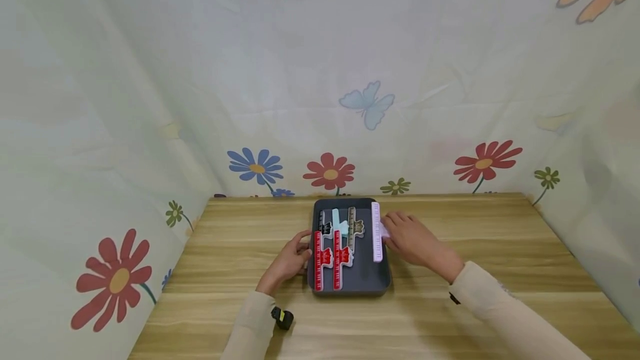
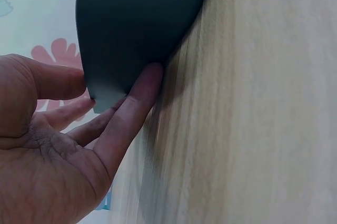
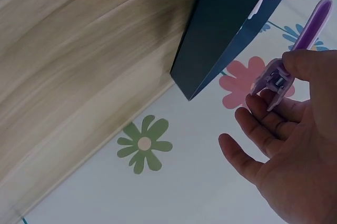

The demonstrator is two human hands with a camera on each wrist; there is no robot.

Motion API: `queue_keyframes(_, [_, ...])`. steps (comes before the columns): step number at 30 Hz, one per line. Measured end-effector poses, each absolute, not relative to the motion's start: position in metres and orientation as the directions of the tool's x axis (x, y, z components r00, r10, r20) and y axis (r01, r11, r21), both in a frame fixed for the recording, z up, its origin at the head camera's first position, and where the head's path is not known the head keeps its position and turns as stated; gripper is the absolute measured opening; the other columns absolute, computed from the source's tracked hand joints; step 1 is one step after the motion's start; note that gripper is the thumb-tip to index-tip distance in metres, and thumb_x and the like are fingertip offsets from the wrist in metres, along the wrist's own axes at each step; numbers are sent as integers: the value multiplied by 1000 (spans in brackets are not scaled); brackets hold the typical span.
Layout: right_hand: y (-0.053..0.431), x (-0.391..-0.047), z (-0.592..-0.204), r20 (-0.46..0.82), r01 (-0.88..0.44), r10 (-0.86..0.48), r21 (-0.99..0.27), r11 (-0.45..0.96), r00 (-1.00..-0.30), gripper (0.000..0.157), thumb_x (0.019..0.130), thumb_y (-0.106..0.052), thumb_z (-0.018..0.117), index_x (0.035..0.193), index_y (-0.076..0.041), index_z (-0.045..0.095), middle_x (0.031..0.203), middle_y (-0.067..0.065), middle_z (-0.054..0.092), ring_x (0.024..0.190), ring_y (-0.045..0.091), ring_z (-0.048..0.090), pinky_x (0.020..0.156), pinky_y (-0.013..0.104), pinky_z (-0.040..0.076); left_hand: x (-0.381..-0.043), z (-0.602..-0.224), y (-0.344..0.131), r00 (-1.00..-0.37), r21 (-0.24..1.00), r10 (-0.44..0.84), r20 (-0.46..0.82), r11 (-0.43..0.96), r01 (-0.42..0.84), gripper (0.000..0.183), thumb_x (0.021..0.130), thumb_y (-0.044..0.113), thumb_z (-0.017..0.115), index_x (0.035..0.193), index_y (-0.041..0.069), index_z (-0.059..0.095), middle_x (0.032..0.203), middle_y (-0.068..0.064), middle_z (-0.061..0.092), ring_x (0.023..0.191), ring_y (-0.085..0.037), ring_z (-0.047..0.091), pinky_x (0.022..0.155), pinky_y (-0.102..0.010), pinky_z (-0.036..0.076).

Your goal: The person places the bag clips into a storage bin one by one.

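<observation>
A lilac music page clip with a piano-key edge is pinched between my right hand's thumb and fingers, over the tray's right side. In the right wrist view the clip's spring end shows at the fingertips. My left hand holds the dark grey tray at its left wall. The thumb is at the rim; other fingers touch the outer wall. Inside lie two red clips, a black clip, a light blue clip and a black-and-gold clip.
The tray stands on a wood-grain table, near its back edge. A pale curtain with printed flowers and butterflies hangs behind and at the sides. A small black device is by the left sleeve.
</observation>
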State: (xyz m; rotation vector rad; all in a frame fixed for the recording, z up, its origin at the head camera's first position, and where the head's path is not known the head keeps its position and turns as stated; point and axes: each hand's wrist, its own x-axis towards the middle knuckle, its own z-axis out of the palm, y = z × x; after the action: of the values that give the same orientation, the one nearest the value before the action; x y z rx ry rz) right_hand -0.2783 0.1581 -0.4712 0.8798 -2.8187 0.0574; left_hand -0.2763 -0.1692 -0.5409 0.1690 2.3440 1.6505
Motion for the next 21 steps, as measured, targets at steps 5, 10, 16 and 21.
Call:
queue_keyframes(5, [152,-278,-469,152,-575,-570,18,818,-807,49,97,-30,60,134,-1,53,132,17,57,124,34,53,100,55,48,-277,-539,-168,-958,937,248,-145,346,-52,54,100,0,45,152,8,32,137,-32,52,112,-38,62,69,-40,61])
queue_keyframes(10, [145,-279,-471,111,-599,-598,31,800,-793,50,96,-34,61,134,-2,54,132,15,57,124,31,53,103,53,47,-278,-539,-169,-957,939,256,-134,340,-41,54,100,0,45,152,7,31,136,-33,52,112,-39,62,68,-40,61])
queue_keyframes(16, [138,-279,-480,87,-619,-621,48,784,-779,50,95,-36,62,131,-2,57,130,14,58,122,30,54,102,51,48,-276,-538,-168,-956,943,259,-140,328,-49,54,100,0,46,151,8,32,137,-32,52,113,-39,61,68,-41,61])
queue_keyframes(21, [130,-278,-485,40,-636,-637,35,771,-770,51,95,-38,61,131,-2,57,130,14,59,122,31,54,106,50,46,-276,-537,-168,-958,943,249,-145,327,-58,54,100,0,46,151,8,33,137,-32,52,114,-40,61,69,-43,61])
